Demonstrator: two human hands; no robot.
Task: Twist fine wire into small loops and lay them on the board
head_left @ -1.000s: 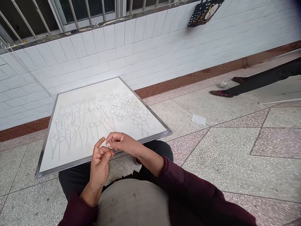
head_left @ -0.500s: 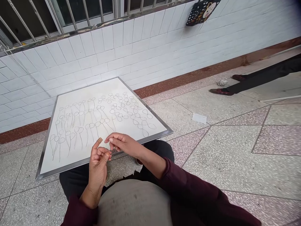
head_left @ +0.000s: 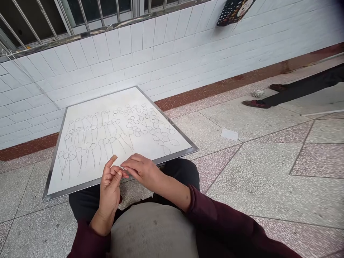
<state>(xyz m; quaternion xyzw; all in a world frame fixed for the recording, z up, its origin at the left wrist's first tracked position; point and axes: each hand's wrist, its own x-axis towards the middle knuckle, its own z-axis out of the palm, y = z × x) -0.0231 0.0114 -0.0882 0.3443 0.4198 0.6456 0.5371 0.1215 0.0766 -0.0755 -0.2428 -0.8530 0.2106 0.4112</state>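
My left hand [head_left: 110,186] is raised over the near edge of the white board, its thumb and a fingertip pinched together. One finger of it stands up, with a tan wrap at the tip. My right hand [head_left: 143,170] meets it from the right, thumb and fingers closed at the same spot. Between the fingertips is a thin wire, mostly hidden now. On the board [head_left: 102,98] lie rows of thin wires with one loop and a long tail [head_left: 69,172]. Several double-looped wires [head_left: 166,147] lie at the right side.
The board's metal-framed near edge rests over my knees. White wall tiles [head_left: 113,64] and a barred window stand behind it. A patterned bag [head_left: 235,12] hangs on the wall. White paper [head_left: 229,134] lies on the floor; another person's legs [head_left: 292,94] are at the right.
My right hand has lowered slightly and its fingers have closed in against my left fingertips. The wire between them shows less than before. The view has shifted a little.
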